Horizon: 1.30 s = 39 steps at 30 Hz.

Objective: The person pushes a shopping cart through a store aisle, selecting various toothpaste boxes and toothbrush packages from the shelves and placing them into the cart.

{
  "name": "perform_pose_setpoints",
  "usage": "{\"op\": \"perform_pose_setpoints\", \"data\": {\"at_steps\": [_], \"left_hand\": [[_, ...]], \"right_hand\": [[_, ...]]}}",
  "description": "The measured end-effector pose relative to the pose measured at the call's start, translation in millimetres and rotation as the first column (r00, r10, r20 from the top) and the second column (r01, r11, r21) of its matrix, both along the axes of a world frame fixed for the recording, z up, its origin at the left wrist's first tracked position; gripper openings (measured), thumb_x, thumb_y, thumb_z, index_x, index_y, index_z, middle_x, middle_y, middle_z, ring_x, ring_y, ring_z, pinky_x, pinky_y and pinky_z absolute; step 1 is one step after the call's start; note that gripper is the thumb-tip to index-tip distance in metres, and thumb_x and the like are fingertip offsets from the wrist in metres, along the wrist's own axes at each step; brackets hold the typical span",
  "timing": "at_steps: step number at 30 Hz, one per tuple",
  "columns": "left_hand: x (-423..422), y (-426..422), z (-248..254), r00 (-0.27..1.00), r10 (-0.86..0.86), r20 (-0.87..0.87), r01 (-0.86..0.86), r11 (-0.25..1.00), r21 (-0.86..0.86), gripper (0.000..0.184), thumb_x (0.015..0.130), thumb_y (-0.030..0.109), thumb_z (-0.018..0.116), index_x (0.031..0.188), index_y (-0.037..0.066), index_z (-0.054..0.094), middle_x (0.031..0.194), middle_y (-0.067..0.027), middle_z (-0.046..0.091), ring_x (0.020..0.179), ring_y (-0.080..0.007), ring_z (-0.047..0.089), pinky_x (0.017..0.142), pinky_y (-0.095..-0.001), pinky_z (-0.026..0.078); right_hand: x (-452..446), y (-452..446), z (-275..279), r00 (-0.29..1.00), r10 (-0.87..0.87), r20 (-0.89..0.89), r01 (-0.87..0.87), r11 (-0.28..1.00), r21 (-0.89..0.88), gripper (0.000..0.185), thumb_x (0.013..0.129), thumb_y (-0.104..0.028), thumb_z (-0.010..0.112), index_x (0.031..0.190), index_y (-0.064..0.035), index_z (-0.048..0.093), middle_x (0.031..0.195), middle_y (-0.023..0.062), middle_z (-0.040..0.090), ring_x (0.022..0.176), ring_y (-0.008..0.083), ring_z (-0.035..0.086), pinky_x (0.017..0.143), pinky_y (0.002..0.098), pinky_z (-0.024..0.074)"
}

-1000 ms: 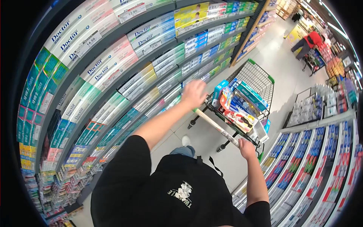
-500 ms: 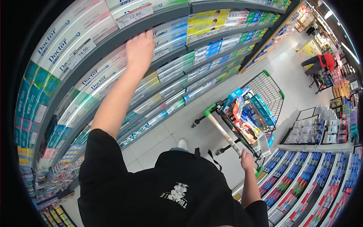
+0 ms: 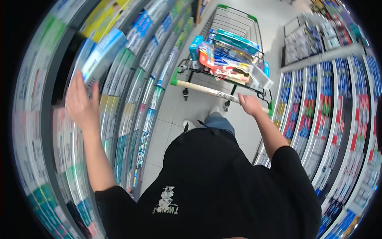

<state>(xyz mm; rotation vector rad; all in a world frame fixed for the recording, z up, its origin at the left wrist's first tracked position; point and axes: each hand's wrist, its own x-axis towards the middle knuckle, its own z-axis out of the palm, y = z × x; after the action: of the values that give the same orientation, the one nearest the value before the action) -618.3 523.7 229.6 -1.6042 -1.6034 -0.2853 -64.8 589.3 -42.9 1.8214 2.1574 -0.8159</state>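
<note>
My left hand (image 3: 82, 102) is closed on the lower end of a blue-and-white toothpaste box (image 3: 103, 55), which tilts up and to the right in front of the left shelf. A dark gap in the shelf shows just left of the box. My right hand (image 3: 250, 105) is wrapped round the right part of the cart handle (image 3: 203, 89). Ahead of me is the shopping cart (image 3: 258, 35), a black wire cart with green corners. Teal boxes (image 3: 235, 42) and several colourful packs lie inside it.
Shelves of toothpaste boxes (image 3: 73, 137) rise close on my left. Racks of packaged toothbrushes (image 3: 310, 107) line the right side. A low display of packed goods (image 3: 304, 42) stands beyond the cart on the right. Pale floor tiles (image 3: 169, 115) lie underfoot.
My left hand has come away from the shelf front and now holds the toothpaste box. The view has turned, so the cart appears ahead. My right hand stays on the handle.
</note>
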Motion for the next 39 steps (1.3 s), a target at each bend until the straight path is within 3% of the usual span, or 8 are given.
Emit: {"op": "perform_pose_setpoints", "data": {"at_steps": [2, 6, 16, 19, 23, 27, 31, 39], "left_hand": [[24.9, 2.2, -24.7, 0.975, -0.165, 0.147, 0.181, 0.977, -0.109, 0.064, 0.082, 0.021, 0.087, 0.139, 0.004, 0.063, 0.129, -0.0126, 0.071, 0.114, -0.0303, 0.070, 0.095, -0.0414, 0.056], [76.8, 14.6, -98.6, 0.863, -0.245, 0.442, 0.396, 0.871, -0.290, 0.066, 0.078, 0.021, 0.087, 0.136, 0.003, 0.062, 0.131, -0.0145, 0.069, 0.116, -0.0326, 0.067, 0.099, -0.0446, 0.052], [198.5, 125.4, -180.6, 0.687, -0.487, 0.540, 0.683, 0.686, -0.249, 0.067, 0.079, 0.023, 0.087, 0.140, 0.009, 0.063, 0.133, -0.0107, 0.069, 0.122, -0.0305, 0.064, 0.105, -0.0441, 0.048], [236.0, 182.3, -198.4, 0.586, -0.577, 0.569, 0.792, 0.556, -0.251, 0.063, 0.076, 0.023, 0.087, 0.135, 0.012, 0.066, 0.127, -0.0099, 0.069, 0.117, -0.0287, 0.065, 0.102, -0.0443, 0.050], [282.5, 240.0, -224.5, 0.568, -0.590, 0.574, 0.822, 0.437, -0.365, 0.064, 0.072, 0.019, 0.089, 0.131, 0.012, 0.066, 0.127, -0.0090, 0.069, 0.118, -0.0293, 0.065, 0.103, -0.0442, 0.050], [310.5, 271.7, -258.4, 0.571, -0.606, 0.553, 0.820, 0.457, -0.345, 0.062, 0.071, 0.016, 0.089, 0.127, 0.013, 0.063, 0.122, -0.0078, 0.068, 0.116, -0.0294, 0.065, 0.098, -0.0433, 0.052], [323.3, 280.3, -278.7, 0.677, -0.506, 0.534, 0.736, 0.488, -0.469, 0.062, 0.071, 0.017, 0.089, 0.125, 0.012, 0.059, 0.116, -0.0067, 0.065, 0.112, -0.0283, 0.065, 0.089, -0.0431, 0.055], [339.0, 307.8, -286.1, 0.690, -0.560, 0.458, 0.723, 0.535, -0.437, 0.058, 0.074, 0.019, 0.087, 0.125, 0.012, 0.060, 0.115, -0.0082, 0.063, 0.113, -0.0287, 0.062, 0.094, -0.0450, 0.053]], "right_hand": [[-7.3, 1.3, 17.6, 0.999, -0.045, 0.006, 0.045, 0.998, -0.039, 0.067, 0.108, -0.055, 0.030, 0.094, -0.0086, 0.077, 0.100, 0.0240, 0.074, 0.100, 0.0452, 0.069, 0.092, 0.0561, 0.0527], [-9.2, 0.0, 15.5, 1.000, -0.026, 0.015, 0.026, 1.000, 0.007, 0.065, 0.109, -0.054, 0.030, 0.094, -0.0117, 0.078, 0.096, 0.0220, 0.075, 0.097, 0.0424, 0.070, 0.090, 0.0549, 0.0535], [-8.5, -1.0, 20.6, 0.999, -0.040, 0.025, 0.040, 0.999, -0.003, 0.061, 0.108, -0.052, 0.032, 0.097, -0.0173, 0.080, 0.091, 0.0174, 0.076, 0.091, 0.0380, 0.073, 0.083, 0.0528, 0.0560], [-8.5, 0.5, 22.5, 0.999, -0.033, 0.006, 0.033, 0.999, 0.001, 0.061, 0.108, -0.052, 0.032, 0.096, -0.0171, 0.080, 0.089, 0.0164, 0.077, 0.089, 0.0373, 0.073, 0.081, 0.0523, 0.0566], [-4.9, -0.4, 19.1, 0.999, -0.034, -0.034, 0.034, 0.999, 0.022, 0.062, 0.108, -0.051, 0.033, 0.093, -0.0149, 0.080, 0.085, 0.0161, 0.076, 0.084, 0.0370, 0.074, 0.079, 0.0520, 0.0574], [-3.9, 5.6, 21.5, 0.998, -0.034, -0.059, 0.037, 0.998, 0.046, 0.061, 0.108, -0.050, 0.035, 0.085, -0.0128, 0.079, 0.080, 0.0156, 0.076, 0.079, 0.0368, 0.074, 0.075, 0.0514, 0.0583], [-1.2, 10.5, 16.6, 0.994, -0.076, -0.083, 0.078, 0.997, 0.021, 0.058, 0.107, -0.050, 0.039, 0.082, -0.0146, 0.077, 0.078, 0.0156, 0.074, 0.079, 0.0384, 0.073, 0.074, 0.0524, 0.0558], [8.2, 37.3, 11.2, 0.993, -0.058, -0.102, 0.065, 0.995, 0.069, 0.059, 0.107, -0.049, 0.043, 0.076, -0.0104, 0.075, 0.073, 0.0155, 0.074, 0.070, 0.0360, 0.074, 0.067, 0.0501, 0.0578]]}}
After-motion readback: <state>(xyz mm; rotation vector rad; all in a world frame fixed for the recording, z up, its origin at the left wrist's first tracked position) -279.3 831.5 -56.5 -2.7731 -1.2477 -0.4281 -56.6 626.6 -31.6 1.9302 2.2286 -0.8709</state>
